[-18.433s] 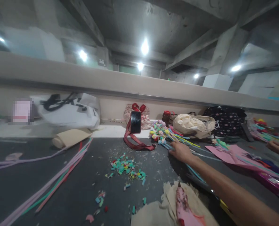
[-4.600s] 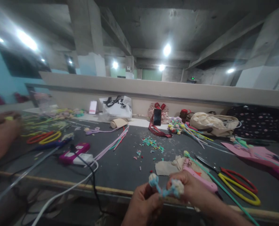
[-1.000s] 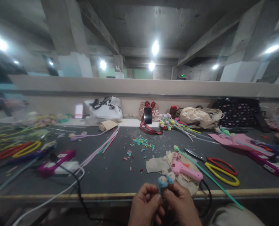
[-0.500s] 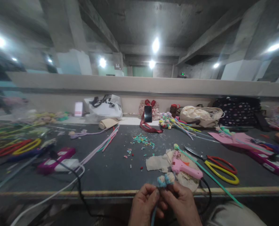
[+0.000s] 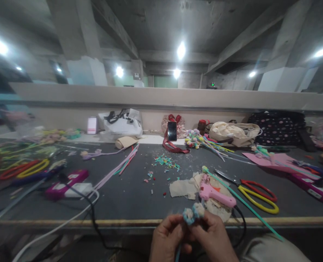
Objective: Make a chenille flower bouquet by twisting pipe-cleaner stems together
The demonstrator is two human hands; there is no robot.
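At the front table edge, a fuzzy blue-and-cream pipe-cleaner flower [image 5: 189, 216] is pinched by my left hand [image 5: 166, 236], its blue stem hanging below the fingers. My right hand [image 5: 214, 233] is closed beside it, gripping a second fuzzy blue-and-cream flower [image 5: 198, 210]. The two blooms sit side by side, touching or nearly so; fingers hide where they meet. Just beyond my hands, a pink hot glue gun [image 5: 215, 194] lies on a stained cloth [image 5: 184, 189]. A green pipe-cleaner stem [image 5: 240, 198] stretches to the right of it.
Scissors with red and yellow handles [image 5: 259, 196] lie at right. Small cut scraps [image 5: 166, 162] litter the middle. Purple-and-white boxes [image 5: 65, 183] and cables are at left. A phone [image 5: 172, 131], a white bag [image 5: 121, 123] and bundled flowers [image 5: 195, 139] stand at the back.
Both blooms have tipped and dropped slightly, so the left one shows more of its cream centre. My right hand has shifted a little; both hands keep their pinch.
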